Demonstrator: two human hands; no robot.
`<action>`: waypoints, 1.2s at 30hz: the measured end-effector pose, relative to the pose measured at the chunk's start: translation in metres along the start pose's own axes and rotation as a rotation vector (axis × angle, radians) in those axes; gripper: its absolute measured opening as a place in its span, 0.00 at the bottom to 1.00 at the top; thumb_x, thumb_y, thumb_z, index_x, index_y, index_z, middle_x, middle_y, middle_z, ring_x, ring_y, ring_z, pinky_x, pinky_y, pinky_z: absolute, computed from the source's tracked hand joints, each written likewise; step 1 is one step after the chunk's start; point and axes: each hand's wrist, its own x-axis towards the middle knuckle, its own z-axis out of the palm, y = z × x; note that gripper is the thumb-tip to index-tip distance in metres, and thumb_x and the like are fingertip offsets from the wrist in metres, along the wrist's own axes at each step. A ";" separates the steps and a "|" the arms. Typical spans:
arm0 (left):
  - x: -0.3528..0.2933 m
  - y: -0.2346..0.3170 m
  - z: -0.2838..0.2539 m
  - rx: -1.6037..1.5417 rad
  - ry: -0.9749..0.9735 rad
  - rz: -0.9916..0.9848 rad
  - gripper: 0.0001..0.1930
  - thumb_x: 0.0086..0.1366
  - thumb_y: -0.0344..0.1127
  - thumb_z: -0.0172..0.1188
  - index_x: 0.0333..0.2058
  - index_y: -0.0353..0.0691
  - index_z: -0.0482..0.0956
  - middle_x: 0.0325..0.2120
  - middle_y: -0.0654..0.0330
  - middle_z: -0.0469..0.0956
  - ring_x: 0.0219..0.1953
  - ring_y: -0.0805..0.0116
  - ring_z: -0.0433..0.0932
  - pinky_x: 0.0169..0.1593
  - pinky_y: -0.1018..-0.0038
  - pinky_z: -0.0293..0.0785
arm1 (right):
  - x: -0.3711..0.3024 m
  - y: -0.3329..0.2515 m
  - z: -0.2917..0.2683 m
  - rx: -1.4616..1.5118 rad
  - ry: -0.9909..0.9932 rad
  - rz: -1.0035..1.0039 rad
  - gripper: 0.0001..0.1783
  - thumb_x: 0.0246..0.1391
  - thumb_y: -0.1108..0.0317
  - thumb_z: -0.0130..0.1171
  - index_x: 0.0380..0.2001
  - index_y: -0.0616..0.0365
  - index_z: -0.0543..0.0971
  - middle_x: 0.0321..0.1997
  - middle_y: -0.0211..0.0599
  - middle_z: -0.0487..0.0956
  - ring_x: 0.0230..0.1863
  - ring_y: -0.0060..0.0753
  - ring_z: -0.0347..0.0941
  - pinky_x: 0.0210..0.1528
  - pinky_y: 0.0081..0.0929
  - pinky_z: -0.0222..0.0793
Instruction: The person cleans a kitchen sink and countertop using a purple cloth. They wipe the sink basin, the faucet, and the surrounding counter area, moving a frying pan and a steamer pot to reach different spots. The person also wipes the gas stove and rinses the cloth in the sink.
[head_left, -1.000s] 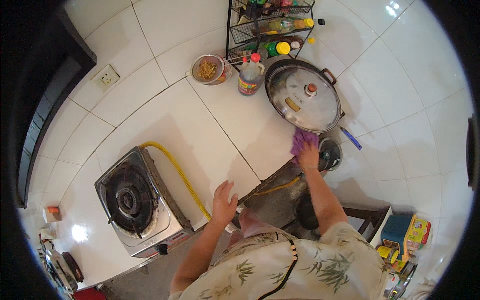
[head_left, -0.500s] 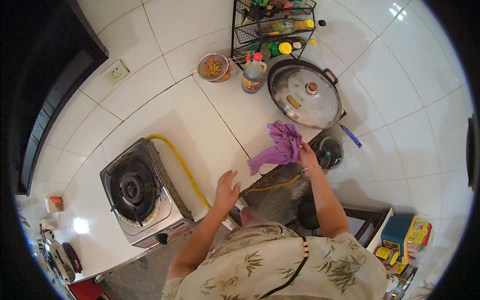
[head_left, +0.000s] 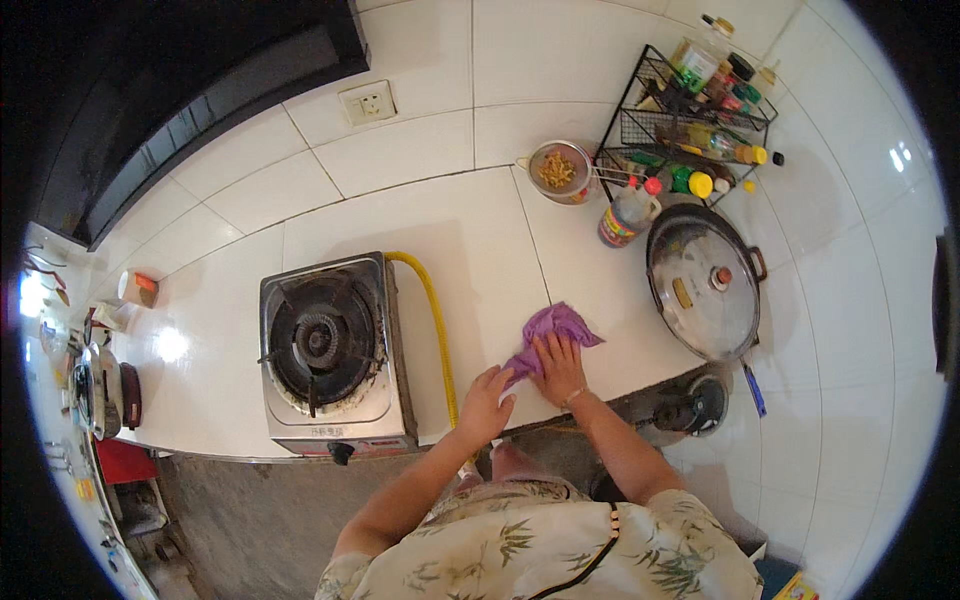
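Observation:
A crumpled purple cloth [head_left: 560,322] lies on the white tiled counter, to the right of the stove. Pressed flat on top of it is my right hand [head_left: 560,375], its fingers spread and a thin bracelet at the wrist. My left hand [head_left: 484,408] is beside the cloth's left corner, near the counter's front edge. Its thumb stands apart from its fingers, and the fingertips meet or nearly meet the cloth. Whatever part of the cloth is under my right palm is hidden.
A single-burner gas stove [head_left: 330,350] with a yellow hose [head_left: 437,320] stands left. At the right are a lidded wok [head_left: 705,300], a sauce bottle [head_left: 628,215], a strainer with dried bits [head_left: 562,172] and a black bottle rack [head_left: 640,120]. A dark round object [head_left: 690,405] is below the edge.
My right hand has brought the cloth from near the wok down onto the counter, leftward, and flattened over it. The left hand now sits close beside it. The view has shifted left.

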 end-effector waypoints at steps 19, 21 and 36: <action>-0.016 0.008 -0.035 0.377 0.081 -0.355 0.30 0.57 0.33 0.58 0.59 0.40 0.61 0.57 0.37 0.57 0.55 0.38 0.64 0.57 0.55 0.63 | 0.300 -0.062 -0.021 -0.024 -0.194 -0.296 0.36 0.53 0.52 0.51 0.66 0.37 0.55 0.72 0.36 0.48 0.72 0.43 0.37 0.71 0.43 0.28; -0.027 0.009 -0.033 0.436 0.058 -0.425 0.33 0.56 0.32 0.57 0.60 0.41 0.58 0.55 0.40 0.59 0.51 0.40 0.67 0.53 0.57 0.67 | 0.296 -0.056 -0.027 -0.039 -0.285 -0.420 0.36 0.53 0.52 0.50 0.65 0.37 0.56 0.71 0.36 0.48 0.72 0.43 0.38 0.71 0.43 0.29; -0.073 0.017 -0.052 0.094 0.333 -0.270 0.34 0.51 0.23 0.53 0.60 0.38 0.58 0.37 0.43 0.70 0.39 0.41 0.71 0.41 0.56 0.71 | 0.071 -0.141 0.033 0.010 -0.248 -0.948 0.30 0.47 0.51 0.55 0.56 0.43 0.70 0.65 0.32 0.61 0.69 0.39 0.49 0.70 0.47 0.30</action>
